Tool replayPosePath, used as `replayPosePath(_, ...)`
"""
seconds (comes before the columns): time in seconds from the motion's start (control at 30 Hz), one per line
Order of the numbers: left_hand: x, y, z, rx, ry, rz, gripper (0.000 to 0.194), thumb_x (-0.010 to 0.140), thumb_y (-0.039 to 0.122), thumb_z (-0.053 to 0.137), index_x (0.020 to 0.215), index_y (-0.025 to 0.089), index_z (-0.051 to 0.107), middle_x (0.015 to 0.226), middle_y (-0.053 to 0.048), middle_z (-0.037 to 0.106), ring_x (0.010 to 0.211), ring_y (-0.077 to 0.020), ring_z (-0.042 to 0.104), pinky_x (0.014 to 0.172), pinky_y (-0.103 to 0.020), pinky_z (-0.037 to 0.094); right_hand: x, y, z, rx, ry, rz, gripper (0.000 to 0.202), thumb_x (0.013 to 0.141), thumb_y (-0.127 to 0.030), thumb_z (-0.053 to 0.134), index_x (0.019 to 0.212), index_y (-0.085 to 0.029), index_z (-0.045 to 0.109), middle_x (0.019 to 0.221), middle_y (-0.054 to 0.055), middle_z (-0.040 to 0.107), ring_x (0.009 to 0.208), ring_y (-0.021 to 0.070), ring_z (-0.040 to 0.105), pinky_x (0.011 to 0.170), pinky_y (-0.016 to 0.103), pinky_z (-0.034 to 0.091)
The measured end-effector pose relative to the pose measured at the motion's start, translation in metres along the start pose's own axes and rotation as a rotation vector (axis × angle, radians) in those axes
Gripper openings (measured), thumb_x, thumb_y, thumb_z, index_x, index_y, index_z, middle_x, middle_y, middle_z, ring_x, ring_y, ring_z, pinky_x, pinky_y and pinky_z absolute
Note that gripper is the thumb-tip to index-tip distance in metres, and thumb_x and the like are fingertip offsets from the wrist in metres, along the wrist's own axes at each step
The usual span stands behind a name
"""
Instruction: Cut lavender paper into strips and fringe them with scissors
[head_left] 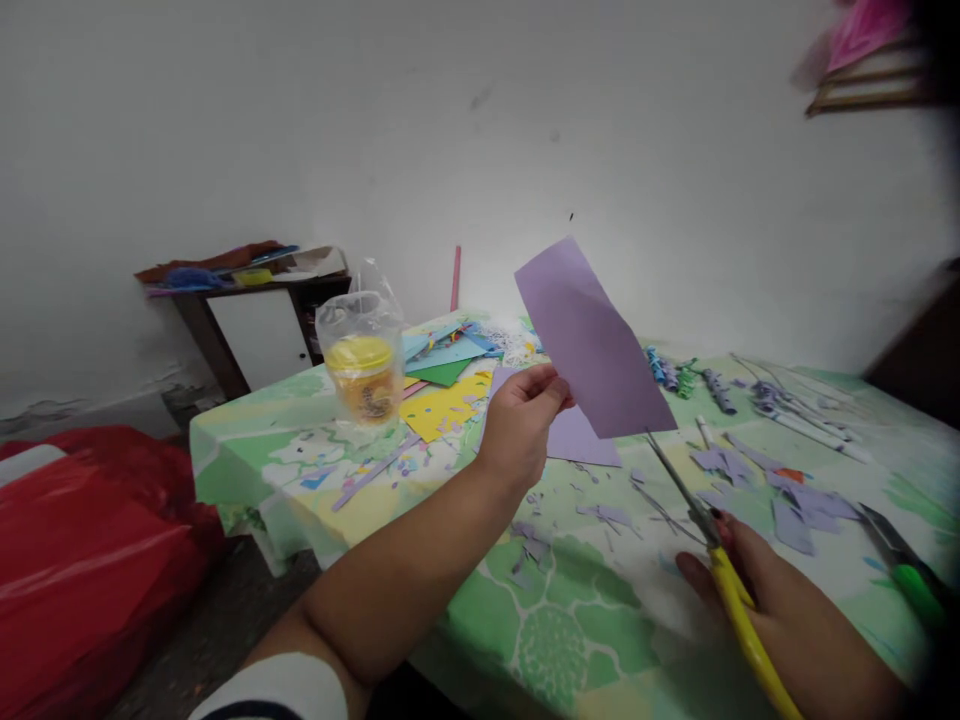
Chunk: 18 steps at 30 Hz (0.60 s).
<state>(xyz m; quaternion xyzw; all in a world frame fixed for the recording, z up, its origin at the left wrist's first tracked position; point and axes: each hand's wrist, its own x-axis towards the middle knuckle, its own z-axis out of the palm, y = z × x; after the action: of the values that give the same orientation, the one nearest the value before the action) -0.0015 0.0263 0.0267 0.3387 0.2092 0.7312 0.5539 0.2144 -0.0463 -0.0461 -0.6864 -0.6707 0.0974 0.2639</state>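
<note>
My left hand (529,415) pinches a sheet of purple paper (592,335) by its left edge, raised above the table and tilted. Yellow-handled scissors (739,610) are in my right hand (787,600), their blades pointing up toward the sheet's lower corner. The blade tips look close to that corner; whether they touch it I cannot tell. Another purple sheet (581,445) lies on the table behind my left hand. Purple paper scraps (802,510) are scattered near the scissors, with more small clippings below the raised sheet.
A clear bag holds a yellow-lidded tub (361,370) at the left. Yellow paper (442,405) and other coloured sheets lie beside it. Rolled paper pieces (720,390) and white markers (817,437) are at the back right. A green-handled cutting tool (911,580) lies at the right edge.
</note>
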Motion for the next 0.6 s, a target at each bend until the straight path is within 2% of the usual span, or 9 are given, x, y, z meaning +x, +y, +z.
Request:
replayPosePath(0.1, -0.004, 0.002, 0.003, -0.031, 0.021, -0.001, 0.011, 0.067, 0.008, 0.067, 0.076, 0.012, 0.064, 0.069, -0.002, 0.066, 0.064, -0.0103, 0.060, 0.072, -0.030, 0.048, 0.000, -0.007, 0.002, 0.007, -0.151, 0.059, 0.055, 0.075, -0.065, 0.040, 0.109, -0.022, 0.050, 0.108, 0.015, 0.068, 0.097, 0.0344, 0.064, 0.080, 0.046, 0.048)
replayPosePath(0.2, -0.007, 0.002, 0.005, -0.051, 0.058, -0.002, 0.011, 0.068, 0.006, 0.067, 0.076, 0.012, 0.062, 0.066, 0.000, 0.064, 0.061, -0.0096, 0.060, 0.069, -0.029, 0.049, -0.002, -0.014, 0.002, -0.019, -0.204, 0.095, 0.055, 0.075, -0.065, 0.038, 0.110, -0.023, 0.047, 0.110, 0.016, 0.066, 0.098, 0.0357, 0.063, 0.077, 0.047, 0.047)
replayPosePath(0.4, -0.007, 0.003, 0.005, -0.055, 0.091, 0.001, 0.011, 0.070, 0.005, 0.064, 0.079, 0.011, 0.060, 0.068, 0.000, 0.063, 0.064, -0.0094, 0.060, 0.070, -0.029, 0.049, -0.002, -0.017, 0.001, -0.025, -0.210, 0.088, 0.051, 0.073, -0.061, 0.043, 0.107, -0.024, 0.046, 0.104, 0.014, 0.067, 0.094, 0.0339, 0.064, 0.077, 0.044, 0.047)
replayPosePath(0.6, -0.012, -0.005, 0.006, -0.019, 0.037, -0.039, 0.012, 0.070, 0.006, 0.063, 0.079, 0.013, 0.059, 0.069, 0.000, 0.063, 0.065, -0.0095, 0.059, 0.074, -0.031, 0.048, -0.005, -0.019, 0.001, 0.048, -0.205, -0.008, 0.037, 0.077, -0.056, 0.046, 0.099, -0.026, 0.047, 0.096, 0.009, 0.068, 0.089, 0.0314, 0.065, 0.078, 0.043, 0.047)
